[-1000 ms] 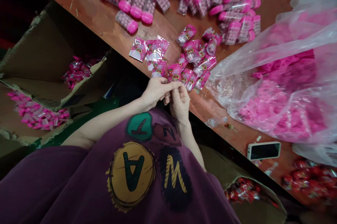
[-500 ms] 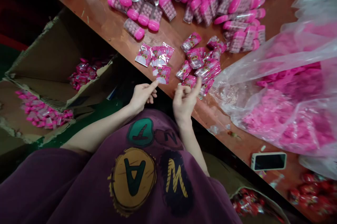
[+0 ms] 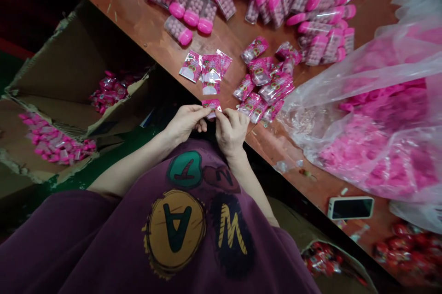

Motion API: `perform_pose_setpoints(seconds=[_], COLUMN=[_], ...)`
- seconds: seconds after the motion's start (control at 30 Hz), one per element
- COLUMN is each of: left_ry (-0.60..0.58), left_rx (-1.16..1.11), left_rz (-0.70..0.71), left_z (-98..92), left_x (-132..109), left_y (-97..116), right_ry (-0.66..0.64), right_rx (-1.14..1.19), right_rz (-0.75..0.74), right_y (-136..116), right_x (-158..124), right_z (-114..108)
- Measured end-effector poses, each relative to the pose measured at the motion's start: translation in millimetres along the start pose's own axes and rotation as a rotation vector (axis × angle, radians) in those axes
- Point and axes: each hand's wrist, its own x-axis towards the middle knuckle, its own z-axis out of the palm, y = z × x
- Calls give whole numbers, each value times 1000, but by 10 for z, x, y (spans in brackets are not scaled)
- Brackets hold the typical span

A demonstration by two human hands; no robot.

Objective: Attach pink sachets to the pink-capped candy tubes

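Between my two hands, at the table's near edge, is a small pink printed packet. My left hand pinches its left side with thumb and index finger. My right hand has its fingertips closed on the packet's right side, and its other fingers are curled. Just beyond lie several flat pink packets, partly overlapping. To their right is a heap of plumper pink packets with clear windows. Farther back spreads a large pile of clear tubes with pink caps, filled with small pink balls.
A torn cardboard box with pink goods stands below the table on the left. On the right lie a plastic bag of pink pieces, a phone and red wrapped items. Another container sits below the table edge.
My right hand has moved left from the packet heap and closed on the packet at my left hand. That packet has come off the flat ones, toward me.
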Motion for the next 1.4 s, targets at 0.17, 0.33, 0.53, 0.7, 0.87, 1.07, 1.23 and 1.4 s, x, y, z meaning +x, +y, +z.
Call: perform_pose_setpoints(seconds=[0.17,0.33,0.53,0.7,0.87,1.07,1.23,1.4], left_ry=[-14,3,6,26,30,13,-3,-57], left_rx=[43,14,-28,-109,-145,-221,-283,-339], left_rz=[133,192,201,179,125,84,104,143], left_z=[160,357,485,458,438,398,395,427], left_x=[11,205,336,325,321,296,243,133], left_y=[132,255,497,531,459,497,567,559], right_ry=[57,52,-49,196,218,457,186,1], right_rx=[-42,-234,-293,-266,-364,156,1255,1690], right_rz=[-95,-265,-221,244,526,472,571,653], right_y=[71,133,456,1220,1701,1532,756,95], right_x=[140,404,926,1501,1835,1688,1124,690], right_z=[-151,-407,-838,-1271,-1282,-1175,-1255,-1041])
